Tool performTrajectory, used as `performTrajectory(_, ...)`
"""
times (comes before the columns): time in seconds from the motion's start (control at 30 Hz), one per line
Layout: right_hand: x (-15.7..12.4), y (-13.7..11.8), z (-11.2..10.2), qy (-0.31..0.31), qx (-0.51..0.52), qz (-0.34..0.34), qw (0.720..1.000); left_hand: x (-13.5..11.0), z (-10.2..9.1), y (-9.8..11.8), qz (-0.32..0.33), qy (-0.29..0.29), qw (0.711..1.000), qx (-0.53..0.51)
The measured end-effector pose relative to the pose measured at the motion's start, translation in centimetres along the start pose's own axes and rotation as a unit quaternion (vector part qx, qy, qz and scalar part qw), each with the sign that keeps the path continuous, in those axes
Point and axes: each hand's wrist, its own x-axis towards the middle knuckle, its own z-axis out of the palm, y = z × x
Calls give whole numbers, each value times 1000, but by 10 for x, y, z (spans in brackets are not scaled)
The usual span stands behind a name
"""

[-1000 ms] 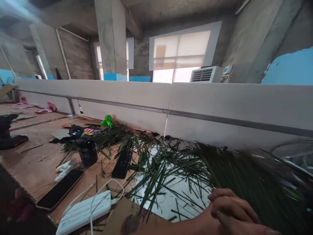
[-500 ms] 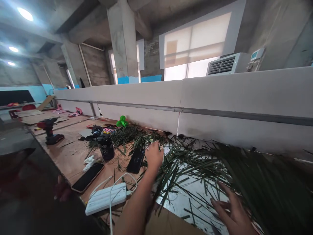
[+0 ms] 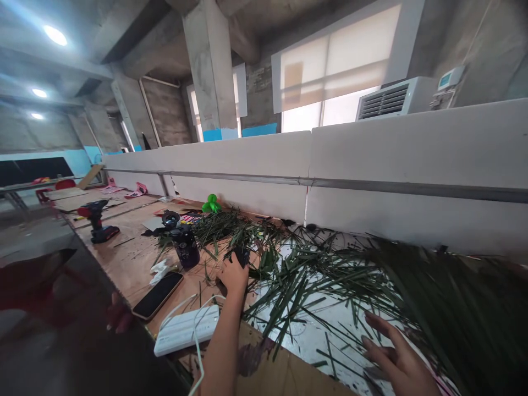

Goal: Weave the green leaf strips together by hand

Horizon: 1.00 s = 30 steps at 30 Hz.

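My left hand point(image 3: 233, 275) is over a black phone point(image 3: 241, 256) lying on the table. Its fingers curl around the phone's sides, and much of the phone is hidden beneath the hand. At the lower right, my right hand point(image 3: 390, 352) hovers beside loose green strips point(image 3: 330, 275), thumb and forefinger apart. Under that palm there is a dark shape that I cannot make out. The cut leaf-like strips lie scattered over a white sheet point(image 3: 299, 330). A thick dark green bundle point(image 3: 462, 308) fills the right side.
Left of my arm are a white power strip point(image 3: 185, 330) with a cable, a second phone point(image 3: 158, 295), crumpled tissue point(image 3: 160, 270) and a dark bottle point(image 3: 184, 246). A cordless drill point(image 3: 99, 221) stands farther left. A white partition point(image 3: 247, 157) runs along the back.
My left hand has moved left and down from the strips onto the black phone. My right hand stays in nearly the same place. The view has shifted slightly.
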Motion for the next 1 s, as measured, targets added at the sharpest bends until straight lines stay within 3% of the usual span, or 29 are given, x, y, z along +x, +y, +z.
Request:
performTrajectory(0.1,0,0,1,-40,43,52,997,1,1,0,-1,9,1000,4)
performTrajectory(0.23,0,-1,2,-46,57,74,995,0,1,1,-5,15,1000,6)
performTrajectory(0.57,-4,-16,1,-24,59,82,995,-2,-2,4,-2,23,1000,-18)
performTrajectory(0.73,-2,-9,3,-26,49,70,996,-5,-14,3,1,31,997,-69)
performTrajectory(0.87,-4,-8,4,-18,44,57,997,-10,-44,20,67,75,984,-144)
performTrajectory(1.0,-4,-36,8,-15,-12,5,1000,-46,-65,64,211,68,946,-236)
